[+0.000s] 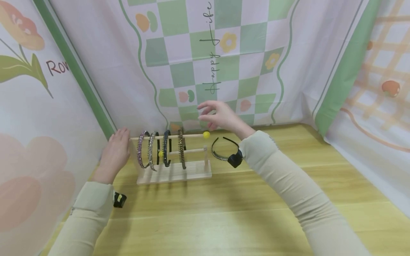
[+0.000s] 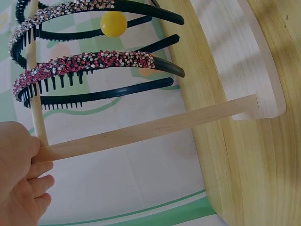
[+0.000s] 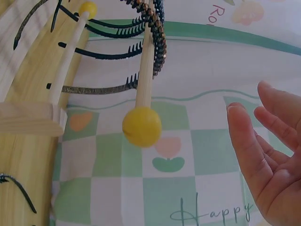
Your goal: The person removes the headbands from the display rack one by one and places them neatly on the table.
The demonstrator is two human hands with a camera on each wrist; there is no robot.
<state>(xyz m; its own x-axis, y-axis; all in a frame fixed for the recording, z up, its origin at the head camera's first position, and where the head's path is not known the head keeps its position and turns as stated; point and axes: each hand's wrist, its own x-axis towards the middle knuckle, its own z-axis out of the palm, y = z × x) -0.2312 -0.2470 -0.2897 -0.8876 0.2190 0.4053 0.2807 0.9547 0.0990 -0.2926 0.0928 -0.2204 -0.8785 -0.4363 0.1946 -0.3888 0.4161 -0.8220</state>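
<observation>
A wooden headband stand [image 1: 195, 171] with two rods stands on the table. Its upper rod carries several toothed headbands: a pink-purple glittery one [image 2: 84, 64], a silver one [image 1: 151, 153], a dark blue one [image 1: 164, 149] and a brown beaded one [image 1: 181, 151]. At the top of the stand's side post, my left hand [image 1: 116, 153] holds the corner where post and rod meet. My right hand [image 1: 222, 115] is raised beyond the yellow ball [image 3: 142, 127] on the rod's end, fingers loosely bent and apart, holding nothing. Another dark headband [image 1: 220, 156] lies on the table, right of the stand.
The lower rod ends in a second yellow ball [image 3: 88, 9]. Printed cloth [image 1: 224, 71] hangs behind the wooden table [image 1: 205, 220] and along both sides. A black wrist device [image 1: 235, 159] sits at my right cuff, another [image 1: 120, 200] at the left.
</observation>
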